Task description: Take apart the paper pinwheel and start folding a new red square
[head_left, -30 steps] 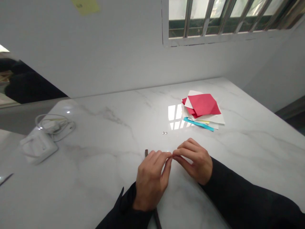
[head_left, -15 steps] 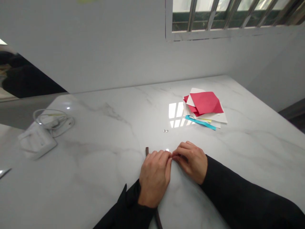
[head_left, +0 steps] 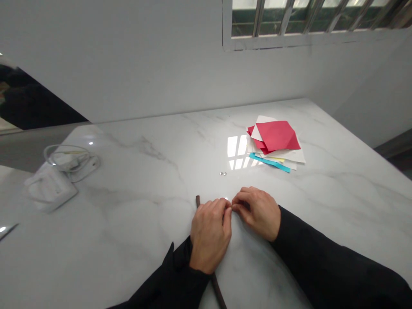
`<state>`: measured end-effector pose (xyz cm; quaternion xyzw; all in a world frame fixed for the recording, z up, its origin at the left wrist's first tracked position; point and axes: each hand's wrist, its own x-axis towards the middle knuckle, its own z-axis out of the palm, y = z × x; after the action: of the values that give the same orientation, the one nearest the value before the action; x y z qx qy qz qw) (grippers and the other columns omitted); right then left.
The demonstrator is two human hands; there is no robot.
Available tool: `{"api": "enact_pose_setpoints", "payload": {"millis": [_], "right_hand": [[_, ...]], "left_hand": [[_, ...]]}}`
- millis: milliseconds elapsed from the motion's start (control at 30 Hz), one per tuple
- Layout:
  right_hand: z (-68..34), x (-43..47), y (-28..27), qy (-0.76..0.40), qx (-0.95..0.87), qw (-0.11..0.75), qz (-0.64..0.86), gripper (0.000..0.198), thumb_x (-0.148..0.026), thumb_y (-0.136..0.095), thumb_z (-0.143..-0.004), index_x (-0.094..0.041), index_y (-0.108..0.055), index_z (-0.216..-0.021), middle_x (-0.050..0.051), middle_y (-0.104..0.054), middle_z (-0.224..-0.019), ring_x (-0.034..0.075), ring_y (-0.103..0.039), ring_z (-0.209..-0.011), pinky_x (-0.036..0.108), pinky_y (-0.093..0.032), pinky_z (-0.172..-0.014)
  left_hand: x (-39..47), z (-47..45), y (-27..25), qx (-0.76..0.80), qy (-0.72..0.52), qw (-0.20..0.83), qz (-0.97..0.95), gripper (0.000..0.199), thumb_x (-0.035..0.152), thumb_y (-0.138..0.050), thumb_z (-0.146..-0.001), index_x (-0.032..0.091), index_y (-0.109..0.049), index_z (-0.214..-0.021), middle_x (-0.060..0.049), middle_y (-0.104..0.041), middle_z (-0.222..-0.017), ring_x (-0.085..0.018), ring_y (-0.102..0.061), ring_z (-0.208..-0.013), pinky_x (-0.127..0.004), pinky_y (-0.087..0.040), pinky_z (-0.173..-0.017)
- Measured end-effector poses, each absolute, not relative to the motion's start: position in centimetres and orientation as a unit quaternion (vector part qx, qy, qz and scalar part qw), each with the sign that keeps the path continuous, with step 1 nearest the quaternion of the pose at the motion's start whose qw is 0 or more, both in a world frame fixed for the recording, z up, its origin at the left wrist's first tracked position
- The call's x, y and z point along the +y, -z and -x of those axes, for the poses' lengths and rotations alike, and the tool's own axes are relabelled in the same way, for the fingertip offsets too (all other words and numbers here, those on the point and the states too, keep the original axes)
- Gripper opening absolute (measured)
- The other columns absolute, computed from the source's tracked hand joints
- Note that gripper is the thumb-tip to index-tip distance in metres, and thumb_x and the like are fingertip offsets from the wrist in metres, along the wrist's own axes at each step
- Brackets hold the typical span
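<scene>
My left hand point(head_left: 210, 235) is closed in a pinch, thumb against fingers, and lies over a long, narrow dark brown strip point(head_left: 219, 292). The far end of that strip shows beyond my knuckles, and its near part comes out beside the black sleeve. Just to the right, my right hand point(head_left: 260, 213) also pinches, its fingertips almost meeting those of the left. Whatever sits between the fingertips is too small or hidden to name. Beyond the hands, two tiny shiny round pieces point(head_left: 222, 174) lie side by side on the white marbled table point(head_left: 144, 244).
A stack of red, white, yellow and blue paper point(head_left: 278, 136) lies at the back right. On the left are a white box-like item point(head_left: 51, 189) and a coiled white cable point(head_left: 83, 149). A dark pointed object point(head_left: 8, 231) sits at the left edge. A barred window is above.
The view has shifted slightly, so the table things appear a little higher. Both hands keep their pinch with fingertips close together; the left has barely turned.
</scene>
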<state>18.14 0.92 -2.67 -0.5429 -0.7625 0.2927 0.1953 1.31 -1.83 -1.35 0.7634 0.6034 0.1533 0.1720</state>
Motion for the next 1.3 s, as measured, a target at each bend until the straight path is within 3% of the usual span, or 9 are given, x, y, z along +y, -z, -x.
{"api": "enact_pose_setpoints", "payload": {"millis": [300, 800, 1300], "right_hand": [[-17.9, 1.2, 1.3, -0.293, -0.755, 0.149, 0.568, 0.017, -0.016, -0.065, -0.094, -0.024, -0.077, -0.084, 0.001, -0.073, -0.09, 0.018, -0.067, -0.082, 0.031, -0.039, -0.069], [-17.5, 2.0, -0.2, -0.272, -0.76, 0.052, 0.589, 0.021, -0.017, -0.063, -0.091, -0.026, -0.081, -0.085, 0.005, -0.081, -0.091, 0.024, -0.073, -0.084, 0.032, -0.038, -0.066], [-17.1, 2.5, -0.5, -0.264, -0.742, 0.005, 0.616, 0.023, -0.02, -0.062, -0.089, -0.029, -0.083, -0.093, 0.005, -0.081, -0.091, 0.025, -0.073, -0.088, 0.031, -0.042, -0.069]], "left_hand": [[-1.8, -1.8, 1.2, 0.617, -0.142, 0.184, -0.752, 0.02, 0.012, -0.053, -0.101, 0.022, -0.064, -0.087, -0.003, -0.072, -0.086, -0.024, -0.067, -0.085, -0.037, -0.044, -0.08], [-0.3, -2.2, -0.8, 0.642, -0.078, 0.281, -0.709, 0.02, 0.012, -0.058, -0.098, 0.021, -0.069, -0.085, -0.003, -0.075, -0.082, -0.022, -0.068, -0.076, -0.032, -0.039, -0.07], [0.3, -2.7, -1.5, 0.655, -0.007, 0.253, -0.712, 0.018, 0.017, -0.055, -0.099, 0.022, -0.071, -0.095, -0.006, -0.079, -0.091, -0.029, -0.073, -0.094, -0.036, -0.04, -0.076]]}}
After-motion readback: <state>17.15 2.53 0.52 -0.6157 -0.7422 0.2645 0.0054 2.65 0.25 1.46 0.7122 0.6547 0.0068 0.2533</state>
